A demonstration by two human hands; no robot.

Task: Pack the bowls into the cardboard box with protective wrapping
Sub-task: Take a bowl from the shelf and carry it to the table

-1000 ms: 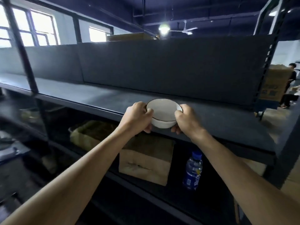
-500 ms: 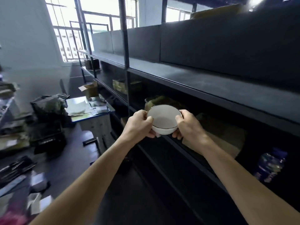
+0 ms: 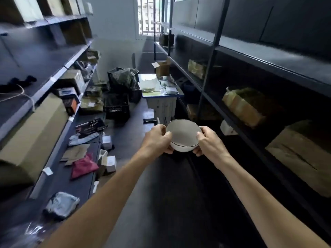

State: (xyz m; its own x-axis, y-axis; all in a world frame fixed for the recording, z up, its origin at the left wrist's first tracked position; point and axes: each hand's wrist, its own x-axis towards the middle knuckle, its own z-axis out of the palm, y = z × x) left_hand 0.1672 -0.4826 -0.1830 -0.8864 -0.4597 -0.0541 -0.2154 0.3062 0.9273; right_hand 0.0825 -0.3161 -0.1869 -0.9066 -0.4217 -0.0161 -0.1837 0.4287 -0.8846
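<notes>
As the view looks down a narrow storeroom aisle, tall dark metal shelving (image 3: 268, 56) fills the side from one to five o'clock, its flat matte boards carrying blocky cardboard cartons (image 3: 304, 158) and bundles wrapped in olive, crinkled film (image 3: 245, 102). A second run of shelves (image 3: 44, 68) lines the side from seven to eleven o'clock, loaded with plain brown boxes, small printed cartons, a dark red cloth pouch (image 3: 83, 166) and a crumpled grey plastic bag (image 3: 60, 205). The floor (image 3: 161, 203) between them is smooth and dark.

At twelve o'clock, near the far wall under a barred window (image 3: 146, 15), stands a small worktop (image 3: 162, 92) with a blue edge; on it lie pale sheets and clear, glinting wrap, too blurred to tell apart. Just behind it, an open cardboard box (image 3: 162, 68) sits with its flaps raised; its contents cannot be seen. Beside the worktop at eleven o'clock sit a black slatted plastic crate (image 3: 117, 106) and a heap of dark bags.

At the centre, two bare forearms reach forward. The left hand (image 3: 156, 139) and right hand (image 3: 210, 141) are both clamped on a round white bowl (image 3: 183, 135), glossy, with a thin dark line around its rim. Thumbs press over the rim at nine and three o'clock, fingers curl beneath. The bowl is empty, held in the air above the aisle, tilted slightly toward the viewer.
</notes>
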